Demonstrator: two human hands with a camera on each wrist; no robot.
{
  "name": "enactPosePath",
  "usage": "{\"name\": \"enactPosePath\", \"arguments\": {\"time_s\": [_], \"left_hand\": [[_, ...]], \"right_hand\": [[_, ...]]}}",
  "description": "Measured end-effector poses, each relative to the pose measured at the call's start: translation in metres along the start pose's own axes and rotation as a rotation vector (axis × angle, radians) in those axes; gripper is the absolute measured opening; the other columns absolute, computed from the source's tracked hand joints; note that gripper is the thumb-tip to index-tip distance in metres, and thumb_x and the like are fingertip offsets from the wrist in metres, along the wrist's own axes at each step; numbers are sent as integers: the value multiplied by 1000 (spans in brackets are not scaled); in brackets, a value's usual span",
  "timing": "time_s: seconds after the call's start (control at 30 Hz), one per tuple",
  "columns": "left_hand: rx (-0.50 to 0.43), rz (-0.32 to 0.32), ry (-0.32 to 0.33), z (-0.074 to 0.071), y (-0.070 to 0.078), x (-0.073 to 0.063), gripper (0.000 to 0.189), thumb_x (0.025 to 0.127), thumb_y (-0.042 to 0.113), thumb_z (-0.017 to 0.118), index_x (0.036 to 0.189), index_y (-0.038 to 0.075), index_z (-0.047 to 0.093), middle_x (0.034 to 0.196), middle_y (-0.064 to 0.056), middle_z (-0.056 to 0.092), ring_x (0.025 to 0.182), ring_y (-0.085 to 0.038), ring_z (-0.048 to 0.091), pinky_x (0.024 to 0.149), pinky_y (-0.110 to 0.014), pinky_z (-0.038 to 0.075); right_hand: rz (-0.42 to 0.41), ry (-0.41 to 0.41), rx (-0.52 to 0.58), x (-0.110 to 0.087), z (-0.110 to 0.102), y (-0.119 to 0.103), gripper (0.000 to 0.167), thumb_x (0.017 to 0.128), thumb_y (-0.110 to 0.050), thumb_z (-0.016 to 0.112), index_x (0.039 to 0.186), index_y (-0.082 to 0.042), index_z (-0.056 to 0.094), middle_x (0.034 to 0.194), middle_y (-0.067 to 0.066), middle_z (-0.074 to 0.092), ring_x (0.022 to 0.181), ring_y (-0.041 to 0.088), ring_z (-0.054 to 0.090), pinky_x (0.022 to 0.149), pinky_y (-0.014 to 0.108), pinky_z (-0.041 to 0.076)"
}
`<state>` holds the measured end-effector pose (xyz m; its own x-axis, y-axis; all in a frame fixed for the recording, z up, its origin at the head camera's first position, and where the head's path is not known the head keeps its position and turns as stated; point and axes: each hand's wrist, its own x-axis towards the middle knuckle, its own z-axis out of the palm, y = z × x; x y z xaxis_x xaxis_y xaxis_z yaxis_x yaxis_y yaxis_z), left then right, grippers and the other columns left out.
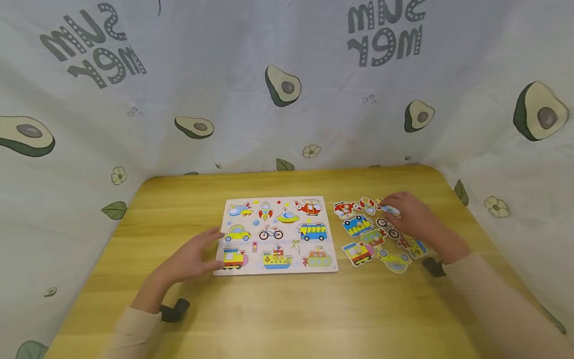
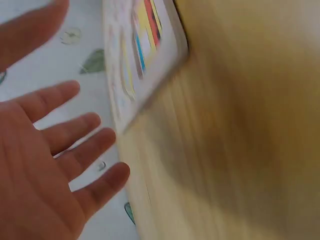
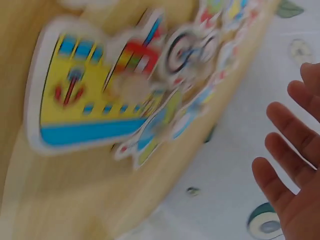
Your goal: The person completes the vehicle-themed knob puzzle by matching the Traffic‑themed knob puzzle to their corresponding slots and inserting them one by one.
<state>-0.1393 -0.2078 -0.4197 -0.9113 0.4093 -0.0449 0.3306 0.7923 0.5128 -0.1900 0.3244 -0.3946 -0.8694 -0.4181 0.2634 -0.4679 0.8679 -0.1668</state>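
A wooden peg puzzle board (image 1: 255,244) with printed vehicles lies flat on the table. My left hand (image 1: 193,257) is at its left edge, fingertips and thumb overlapping the rim in the head view. Spread and slightly bent, the fingers (image 2: 82,155) of that hand hold nothing in the left wrist view. Over the loose puzzle pieces on the right reaches my right hand (image 1: 410,217), above a light blue and white piece (image 1: 390,211). Its fingers (image 3: 295,125) look spread and bare in the right wrist view. Nearest that camera lies a yellow and blue ship piece (image 3: 90,110) with a round knob.
Right of the board lie a helicopter piece (image 1: 345,209), a bus piece (image 1: 358,226), a train piece (image 1: 358,253), a car piece (image 1: 394,260) and a bicycle piece (image 1: 387,228), close together. A printed cloth (image 1: 242,134) hangs behind the wooden table (image 1: 278,314).
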Motion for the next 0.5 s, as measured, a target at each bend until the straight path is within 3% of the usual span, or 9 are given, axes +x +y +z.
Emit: {"name": "enactPosePath", "arguments": {"time_s": [0.1,0.23,0.33,0.5], "left_hand": [[-36,0,-75,-13,-11,9,73,84,24,78,144,-2,47,154,-28,38,141,-52,35,112,-66,33],[-14,-10,-116,-20,-21,17,76,82,25,80,143,-5,46,153,-32,37,140,-54,34,111,-67,32],[23,-9,-126,-19,-27,23,79,80,30,82,143,-5,47,152,-31,39,139,-55,35,111,-67,33],[129,-15,-175,-13,-34,34,95,72,40,86,148,3,43,156,-25,37,140,-53,35,110,-68,33]], "right_hand": [[84,-106,-21,8,-2,15,24,90,-11,69,111,1,70,118,25,67,115,47,56,97,63,46],[128,-161,-17,16,-6,31,27,92,-11,65,114,3,69,120,28,66,117,49,55,100,64,44],[163,-194,8,18,-8,43,29,93,-11,63,116,6,67,119,29,66,115,50,57,99,63,45],[315,-293,36,19,-6,62,36,96,-14,57,123,8,62,124,31,62,117,49,56,100,63,44]]}}
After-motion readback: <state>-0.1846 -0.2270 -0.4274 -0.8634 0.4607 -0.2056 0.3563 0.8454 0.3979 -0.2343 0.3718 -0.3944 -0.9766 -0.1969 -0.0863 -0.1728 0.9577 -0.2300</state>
